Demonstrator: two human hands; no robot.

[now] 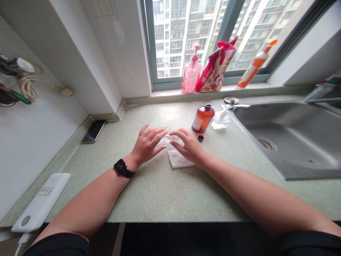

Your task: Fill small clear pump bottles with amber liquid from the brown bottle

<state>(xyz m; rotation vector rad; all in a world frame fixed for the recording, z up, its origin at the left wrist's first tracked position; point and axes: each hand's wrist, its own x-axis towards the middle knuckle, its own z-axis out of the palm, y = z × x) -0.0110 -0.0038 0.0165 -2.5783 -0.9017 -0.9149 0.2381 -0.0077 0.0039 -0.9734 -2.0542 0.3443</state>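
Note:
My left hand (pixel 151 142), a black watch on its wrist, hovers over the middle of the counter with fingers stretched and thumb apart. Facing it, my right hand (pixel 188 143) has its fingers slightly bent and its thumb apart. Between and behind them shows a whitish, see-through item (pixel 168 139), partly covered by my fingers; its kind is unclear. Below my right hand lies a folded white tissue (pixel 179 159). Beyond that hand stands an uncapped amber bottle (pixel 203 119) with a label, and its small black cap (pixel 200 138) lies in front of it.
A clear pump dispenser (pixel 222 117) stands beside the steel sink (pixel 293 142) on the right. On the sill are a pink pump bottle (pixel 191 74), a red bag (pixel 217 67) and an orange-white bottle (pixel 253 67). A phone (pixel 93 131) and a white power bank (pixel 42 201) lie left.

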